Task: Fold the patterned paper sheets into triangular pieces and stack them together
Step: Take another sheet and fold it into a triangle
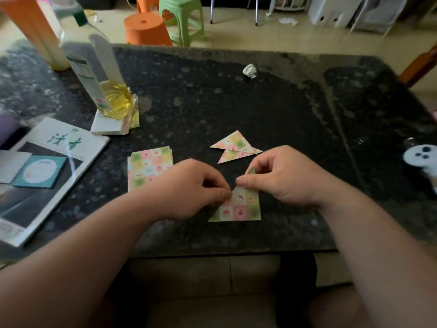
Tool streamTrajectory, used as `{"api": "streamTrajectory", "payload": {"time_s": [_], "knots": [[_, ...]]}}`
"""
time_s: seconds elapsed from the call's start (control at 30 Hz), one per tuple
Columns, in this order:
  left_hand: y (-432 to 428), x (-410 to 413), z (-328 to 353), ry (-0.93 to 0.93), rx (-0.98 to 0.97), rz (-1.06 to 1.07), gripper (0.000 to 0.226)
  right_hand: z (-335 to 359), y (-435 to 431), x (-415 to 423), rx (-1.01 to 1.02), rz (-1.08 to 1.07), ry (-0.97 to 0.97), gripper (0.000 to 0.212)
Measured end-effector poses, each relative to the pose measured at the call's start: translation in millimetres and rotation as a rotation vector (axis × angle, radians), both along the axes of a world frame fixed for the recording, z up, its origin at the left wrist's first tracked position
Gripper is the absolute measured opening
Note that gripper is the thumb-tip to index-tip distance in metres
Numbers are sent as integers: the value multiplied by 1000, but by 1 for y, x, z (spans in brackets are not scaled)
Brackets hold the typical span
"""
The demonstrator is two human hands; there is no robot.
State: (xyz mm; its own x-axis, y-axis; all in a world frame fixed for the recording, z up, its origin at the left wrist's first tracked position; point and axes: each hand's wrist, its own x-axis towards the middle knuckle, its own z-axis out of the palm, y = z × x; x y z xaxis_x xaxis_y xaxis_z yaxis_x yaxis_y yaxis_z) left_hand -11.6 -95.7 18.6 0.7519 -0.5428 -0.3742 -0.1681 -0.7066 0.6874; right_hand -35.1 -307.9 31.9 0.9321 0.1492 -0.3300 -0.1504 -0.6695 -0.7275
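Note:
A patterned paper sheet [243,208], checked in pink, green and yellow, lies near the table's front edge, folded into a triangle-like shape. My left hand [191,188] pinches its upper left edge. My right hand [279,177] pinches its top corner, and a small flap shows between those fingers. Two folded triangular pieces [234,146] lie overlapping just beyond my hands. A stack of flat unfolded patterned sheets [149,165] rests to the left, partly hidden by my left hand.
The dark speckled table [236,102] carries an oil bottle [104,76] on a white pad at the left, a magazine [54,166] with a teal notepad, a crumpled paper ball [250,71] at the back, and a white object [422,159] at the right edge. Plastic stools stand beyond.

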Motion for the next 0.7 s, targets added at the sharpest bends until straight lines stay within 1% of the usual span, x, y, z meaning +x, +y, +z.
{"api": "streamTrajectory", "payload": {"time_s": [0.07,0.1,0.17,0.23,0.3,0.4,0.47,0.57,0.67,0.7], "knots": [[2,2,0,62,-81,73,13,1,-2,-1,141,-86,22,22],[3,3,0,121,-138,110,11,1,-2,-1,153,-89,28,23],[3,1,2,193,-216,122,5,0,0,-2,89,-38,35,25],[1,-1,3,156,-201,92,3,-3,4,-2,81,-27,28,25],[-4,-3,4,126,-174,113,6,-6,7,-1,154,-108,2,23],[-7,-1,1,166,-216,211,11,-9,9,1,285,-254,-23,12],[-7,0,-1,191,-245,247,9,-9,10,1,315,-287,-26,10],[-7,-1,-3,220,-272,237,6,-11,13,-1,263,-273,-33,15],[-7,0,-4,222,-370,287,10,-11,18,-1,149,-171,-14,14],[-6,0,-4,201,-383,304,7,-11,19,-2,126,-141,-8,13]]}}
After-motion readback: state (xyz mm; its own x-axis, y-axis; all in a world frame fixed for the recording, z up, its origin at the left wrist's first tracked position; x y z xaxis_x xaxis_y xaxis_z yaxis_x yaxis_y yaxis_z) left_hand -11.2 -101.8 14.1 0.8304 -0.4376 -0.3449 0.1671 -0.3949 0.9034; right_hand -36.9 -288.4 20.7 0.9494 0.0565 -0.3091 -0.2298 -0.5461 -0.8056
